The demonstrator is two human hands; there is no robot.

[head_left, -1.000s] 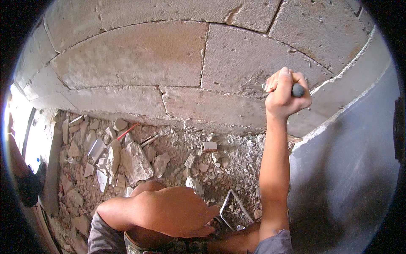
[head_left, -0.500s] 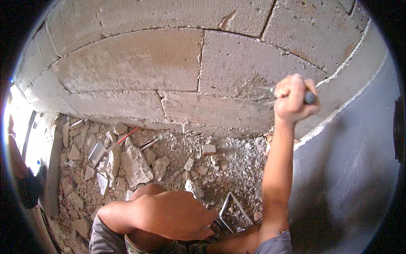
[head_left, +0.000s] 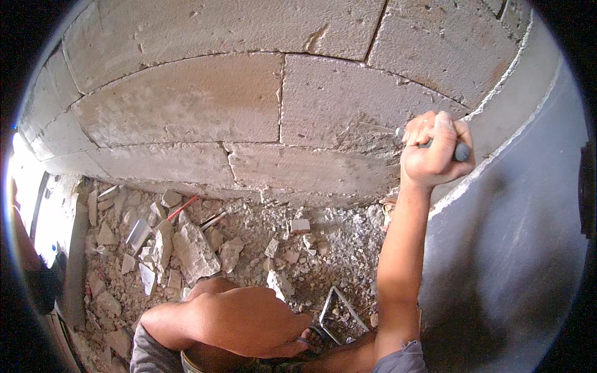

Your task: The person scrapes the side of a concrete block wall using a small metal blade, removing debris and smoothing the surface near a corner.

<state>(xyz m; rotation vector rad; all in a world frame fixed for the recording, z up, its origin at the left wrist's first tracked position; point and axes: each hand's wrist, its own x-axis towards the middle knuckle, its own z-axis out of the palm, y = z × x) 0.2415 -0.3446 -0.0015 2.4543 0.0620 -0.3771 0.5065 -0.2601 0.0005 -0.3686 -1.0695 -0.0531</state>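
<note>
My right hand (head_left: 437, 149) is closed around a screwdriver (head_left: 461, 152) with a dark grey rounded handle. Its thin shaft points left at a rough, chipped patch (head_left: 364, 135) low on the pale block wall (head_left: 336, 87). Whether the tip touches the wall is hard to make out. Down in front of me, my left forearm lies bent across my leg. My left hand (head_left: 289, 332) hangs at its end, and its fingers are mostly hidden, so what they do cannot be told.
Broken rubble (head_left: 196, 248) and grit cover the floor along the wall's foot. Among it lie a red stick (head_left: 183, 207), a grey metal piece (head_left: 138, 235) and a thin bent white frame (head_left: 341, 314). A smooth dark grey panel (head_left: 497, 261) rises close on the right.
The view has shifted slightly, so the wall sits a little lower and further left. My right hand keeps the screwdriver at the chipped patch, its handle tilted a little differently. My left arm barely moves.
</note>
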